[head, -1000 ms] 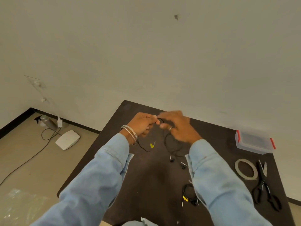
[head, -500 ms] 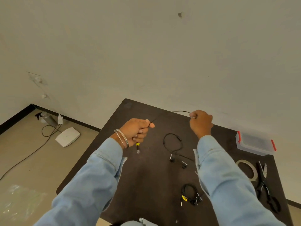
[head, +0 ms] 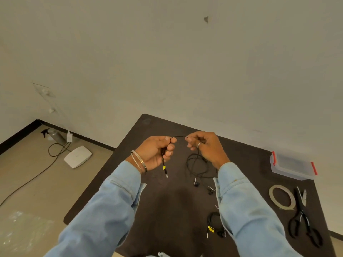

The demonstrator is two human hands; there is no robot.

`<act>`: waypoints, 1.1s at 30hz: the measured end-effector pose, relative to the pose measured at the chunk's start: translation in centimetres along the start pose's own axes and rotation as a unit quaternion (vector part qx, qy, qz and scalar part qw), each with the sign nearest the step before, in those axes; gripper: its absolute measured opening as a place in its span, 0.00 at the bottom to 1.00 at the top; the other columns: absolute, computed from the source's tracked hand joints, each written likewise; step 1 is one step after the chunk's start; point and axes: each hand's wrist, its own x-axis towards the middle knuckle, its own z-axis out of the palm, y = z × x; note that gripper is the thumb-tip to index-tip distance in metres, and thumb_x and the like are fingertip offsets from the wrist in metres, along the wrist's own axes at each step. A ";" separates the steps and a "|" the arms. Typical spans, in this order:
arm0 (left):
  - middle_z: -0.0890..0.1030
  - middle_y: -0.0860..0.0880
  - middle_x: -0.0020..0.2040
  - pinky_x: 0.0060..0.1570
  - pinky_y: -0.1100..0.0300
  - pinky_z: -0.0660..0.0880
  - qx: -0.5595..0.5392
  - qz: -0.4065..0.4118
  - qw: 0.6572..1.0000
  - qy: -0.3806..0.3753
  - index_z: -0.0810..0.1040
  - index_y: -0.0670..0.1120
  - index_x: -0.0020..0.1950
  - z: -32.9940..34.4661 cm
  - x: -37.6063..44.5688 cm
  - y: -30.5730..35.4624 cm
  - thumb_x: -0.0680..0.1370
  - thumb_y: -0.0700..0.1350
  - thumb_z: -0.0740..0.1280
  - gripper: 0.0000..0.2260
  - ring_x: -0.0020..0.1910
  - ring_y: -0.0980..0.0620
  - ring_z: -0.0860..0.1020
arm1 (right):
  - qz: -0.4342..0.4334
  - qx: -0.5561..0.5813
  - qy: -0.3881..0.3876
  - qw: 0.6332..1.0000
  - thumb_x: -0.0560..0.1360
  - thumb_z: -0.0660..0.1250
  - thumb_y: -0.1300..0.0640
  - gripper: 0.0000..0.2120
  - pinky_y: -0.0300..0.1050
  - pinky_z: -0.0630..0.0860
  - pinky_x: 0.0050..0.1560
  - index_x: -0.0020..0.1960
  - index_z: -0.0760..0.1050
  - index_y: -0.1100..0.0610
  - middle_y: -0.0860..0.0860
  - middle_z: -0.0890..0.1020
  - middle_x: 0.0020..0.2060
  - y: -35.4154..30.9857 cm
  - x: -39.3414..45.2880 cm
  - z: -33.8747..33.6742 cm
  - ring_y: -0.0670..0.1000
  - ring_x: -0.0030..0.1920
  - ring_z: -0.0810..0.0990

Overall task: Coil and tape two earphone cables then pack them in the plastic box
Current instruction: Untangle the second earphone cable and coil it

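Observation:
Over the dark table [head: 167, 210], my left hand [head: 156, 152] grips a black earphone cable [head: 196, 164] near its plug end; the plug with a yellow tag [head: 164, 168] hangs below my fist. My right hand [head: 206, 145] pinches the same cable a short way along, and the rest droops in loose loops onto the table, earbuds lying by my right sleeve. A second earphone [head: 213, 226], coiled and with a yellow tag, lies near the front, partly hidden by my right arm. The clear plastic box [head: 293, 165] with red clips sits shut at the right.
A roll of tape [head: 282, 196] and black scissors [head: 304, 221] lie at the table's right side. The wall stands just behind the table. On the floor to the left are a white device [head: 78, 156], a cord and a spray bottle [head: 53, 135].
My hands drew apart, stretching the cable, and have now come close together again. The plug hangs lower below my left fist, and more cable loops beneath my right hand.

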 end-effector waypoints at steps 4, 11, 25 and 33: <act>0.79 0.49 0.35 0.28 0.64 0.77 -0.014 0.015 0.999 -0.037 0.77 0.41 0.56 0.8 -0.2 -0.3 0.82 0.42 0.55 0.12 0.29 0.54 0.78 | 0.022 -0.016 0.041 0.999 0.77 0.67 0.57 0.06 0.39 0.74 0.36 0.43 0.81 0.55 0.50 0.80 0.31 0.6 -0.3 0.5 0.43 0.30 0.75; 0.83 0.48 0.40 0.32 0.64 0.79 -0.026 0.048 0.998 -0.033 0.75 0.40 0.62 1.3 0.4 -0.8 0.79 0.36 0.59 0.13 0.31 0.55 0.80 | 0.053 -0.109 0.018 0.992 0.77 0.65 0.61 0.05 0.35 0.73 0.37 0.47 0.81 0.57 0.48 0.81 0.34 1.2 -1.1 1.0 0.41 0.33 0.77; 0.74 0.35 0.64 0.60 0.52 0.73 0.037 0.116 0.983 0.137 0.58 0.36 0.72 0.6 1.9 -2.7 0.78 0.25 0.51 0.22 0.62 0.41 0.75 | 0.043 -0.241 -0.245 0.938 0.77 0.65 0.60 0.08 0.30 0.73 0.41 0.55 0.79 0.60 0.49 0.81 0.38 -2.3 -3.9 2.1 0.42 0.38 0.79; 0.75 0.37 0.64 0.60 0.53 0.74 0.064 0.134 0.982 0.117 0.56 0.37 0.74 0.2 1.3 -3.2 0.78 0.26 0.53 0.24 0.60 0.43 0.76 | 0.010 -0.309 -0.230 0.923 0.77 0.66 0.58 0.06 0.37 0.74 0.45 0.51 0.80 0.58 0.52 0.83 0.39 -3.9 -3.2 0.0 0.48 0.42 0.81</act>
